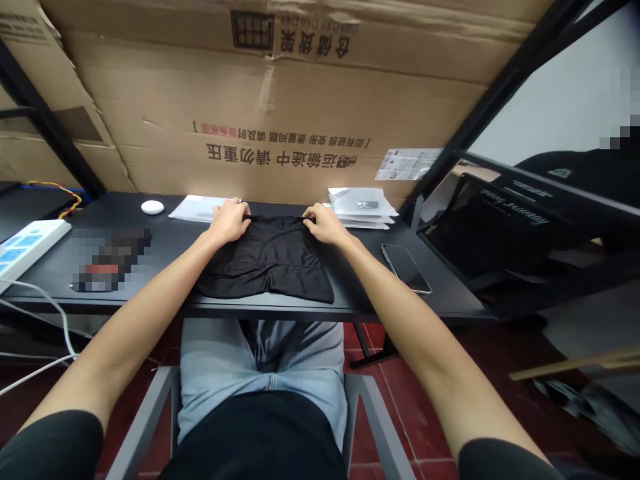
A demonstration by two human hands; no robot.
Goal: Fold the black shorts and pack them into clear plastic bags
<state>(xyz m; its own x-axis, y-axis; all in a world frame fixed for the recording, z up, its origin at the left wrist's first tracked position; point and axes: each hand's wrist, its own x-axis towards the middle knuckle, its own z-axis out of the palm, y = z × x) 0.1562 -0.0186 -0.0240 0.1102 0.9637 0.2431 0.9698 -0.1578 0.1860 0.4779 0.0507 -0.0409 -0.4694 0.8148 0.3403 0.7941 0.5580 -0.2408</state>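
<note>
A black cloth [273, 257] lies on the dark tabletop [350, 293] in front of the seated person, spread out but creased, its near edge just short of the table's. The left hand [231, 220] has thumb and fingers brought together on the cloth's far left corner; the right hand [326, 223] pinches the far right corner the same way, with little gap in either grip. The left forearm covers part of the cloth's left side, and the cloth caught between the fingertips is hidden.

A blocky blur masks an object [110, 260] on the left (only a reddish patch stands out), so I cannot tell what it is. The power strip [30, 247] is cut off by the left edge. Behind the left hand, a white packet [197, 208] is partly covered; a stack of packets [363, 207] sits just beyond the right hand, with a phone [406, 267] nearer, its screen dark.

The cardboard [300, 93] at the back carries upside-down Chinese print: 仓储货架 above, and 运输途中 请勿重压 lower down, with a smaller line, partly red, between. A white label [407, 163] there is too small to read. White lettering on a black bag [505, 220] at right is upside down and hard to make out.
</note>
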